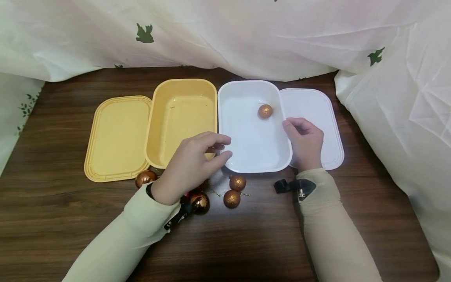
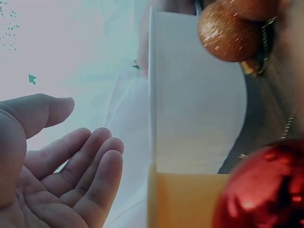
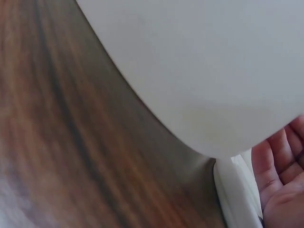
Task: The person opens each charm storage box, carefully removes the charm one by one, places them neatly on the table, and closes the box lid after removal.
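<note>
My left hand point(image 1: 197, 156), fingers loosely bent and thumb apart, is over the adjoining rims of the yellow plastic box point(image 1: 183, 117) and the white plastic box point(image 1: 250, 141); its palm point(image 2: 61, 190) holds nothing. My right hand point(image 1: 306, 139) pinches the white box's right rim between thumb and curled fingers. One glittery copper ball ornament point(image 1: 265, 111) lies inside the white box. Two more glittery balls point(image 1: 237, 183) lie in front of it. Shiny copper balls point(image 1: 145, 178) and a red shiny ball point(image 2: 266, 190) are near my left wrist, partly hidden by it in the head view.
A yellow lid point(image 1: 118, 137) lies left of the yellow box. The white lid point(image 1: 313, 105) is at the right, partly under my right hand. All stand on a dark wooden table point(image 1: 246, 243). White patterned cloth point(image 1: 229, 35) hangs behind and at the sides.
</note>
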The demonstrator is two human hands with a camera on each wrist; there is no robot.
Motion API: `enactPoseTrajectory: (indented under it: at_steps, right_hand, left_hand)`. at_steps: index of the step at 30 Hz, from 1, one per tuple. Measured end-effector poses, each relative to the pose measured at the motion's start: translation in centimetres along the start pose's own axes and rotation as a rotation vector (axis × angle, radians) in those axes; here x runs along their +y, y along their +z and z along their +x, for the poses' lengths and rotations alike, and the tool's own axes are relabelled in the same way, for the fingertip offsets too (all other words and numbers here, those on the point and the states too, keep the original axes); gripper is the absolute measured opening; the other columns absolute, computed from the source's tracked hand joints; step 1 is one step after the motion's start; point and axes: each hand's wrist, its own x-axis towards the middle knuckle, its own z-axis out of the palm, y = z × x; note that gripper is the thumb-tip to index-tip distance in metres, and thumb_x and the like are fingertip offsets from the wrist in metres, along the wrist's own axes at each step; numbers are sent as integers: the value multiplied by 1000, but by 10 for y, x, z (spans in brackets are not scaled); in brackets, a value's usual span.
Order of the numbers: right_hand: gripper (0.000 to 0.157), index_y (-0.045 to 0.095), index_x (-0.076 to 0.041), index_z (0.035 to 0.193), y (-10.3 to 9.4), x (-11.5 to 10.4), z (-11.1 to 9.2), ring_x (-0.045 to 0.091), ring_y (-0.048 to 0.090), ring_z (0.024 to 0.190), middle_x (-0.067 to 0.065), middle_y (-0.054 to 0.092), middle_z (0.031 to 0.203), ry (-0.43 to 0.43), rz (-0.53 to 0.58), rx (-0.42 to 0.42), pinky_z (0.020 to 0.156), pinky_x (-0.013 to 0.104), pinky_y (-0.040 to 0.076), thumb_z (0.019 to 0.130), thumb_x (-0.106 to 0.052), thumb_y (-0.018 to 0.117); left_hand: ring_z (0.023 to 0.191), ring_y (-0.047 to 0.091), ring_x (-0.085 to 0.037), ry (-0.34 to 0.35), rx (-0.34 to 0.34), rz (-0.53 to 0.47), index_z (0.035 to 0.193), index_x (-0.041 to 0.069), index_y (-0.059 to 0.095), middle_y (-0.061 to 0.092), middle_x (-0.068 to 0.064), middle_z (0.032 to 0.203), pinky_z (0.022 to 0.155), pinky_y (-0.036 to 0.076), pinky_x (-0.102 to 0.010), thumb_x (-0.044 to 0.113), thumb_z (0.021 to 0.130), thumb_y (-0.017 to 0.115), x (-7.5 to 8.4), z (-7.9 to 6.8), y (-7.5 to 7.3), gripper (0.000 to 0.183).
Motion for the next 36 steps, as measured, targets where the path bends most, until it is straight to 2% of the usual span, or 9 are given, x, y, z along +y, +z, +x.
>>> enactPoseTrajectory:
  at_steps: [14,19,24,36]
  right_hand:
    - [29,76,-13,110,0,1,2,15,64,110,2,73,112,7,-18,-16,86,29,55,93,-36,72]
    - [30,76,-13,110,0,1,2,15,64,111,2,72,113,4,-27,-22,88,30,54,93,-38,72]
    - [30,76,-13,110,0,0,1,15,63,112,2,72,113,8,-24,-25,90,31,52,93,-38,72]
    - [30,76,-13,110,0,0,2,15,62,113,2,72,114,0,-19,-30,92,31,53,92,-37,73]
  left_hand:
    - [100,68,-16,-53,-5,23,121,5,70,71,-6,118,90,55,-27,17,94,72,12,42,-1,30]
    - [105,67,-14,-89,-18,-17,125,8,68,70,-4,121,94,53,-24,20,95,71,17,58,0,32]
    - [102,66,-9,-142,-37,-66,126,9,68,70,0,120,92,52,-21,22,95,71,22,72,3,33]
    - [98,67,-5,-145,-6,-147,122,10,70,71,1,116,87,52,-17,28,94,73,25,99,14,33]
